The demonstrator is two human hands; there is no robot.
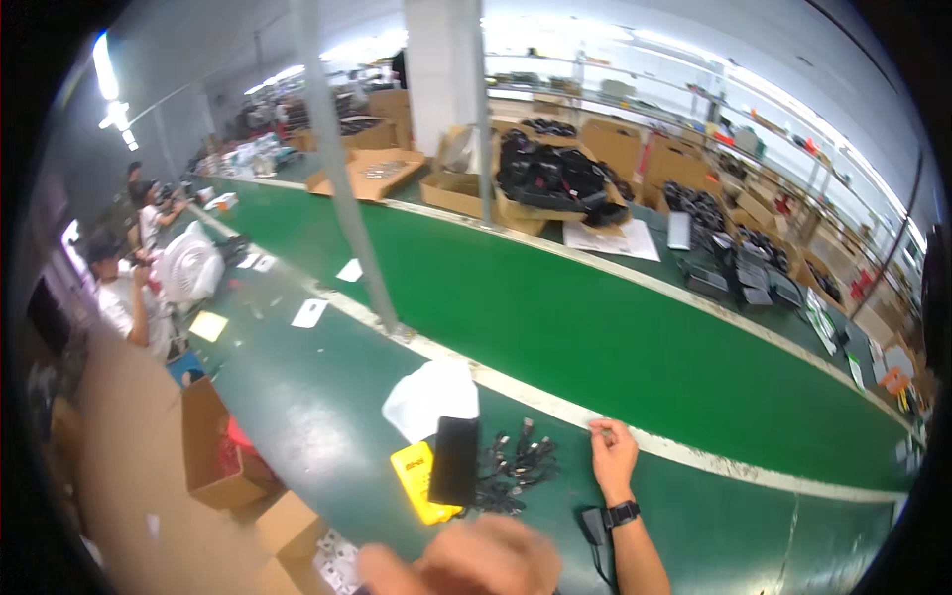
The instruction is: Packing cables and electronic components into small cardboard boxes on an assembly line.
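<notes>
A loose, tangled pile of thin black cables [516, 466] with small pale metallic plugs lies on the green table [714, 535], between the person's two hands and short of the far edge. Against its left side is a flat black rectangular device [454, 461], glossy and dark-faced, overlapping a bright yellow package [416, 478] with dark print. The right hand [615, 458] is by the pale strip [714, 462] along the far edge, fingers curled in; whether they grip anything cannot be told. A small black box [593, 526] with a cord is beside its wrist. The left hand [486, 560] is a blur nearer the person; its opening and hold cannot be told. Beyond the device sits a crumpled white bag [428, 397]; past the strip runs a green belt [555, 307].
</notes>
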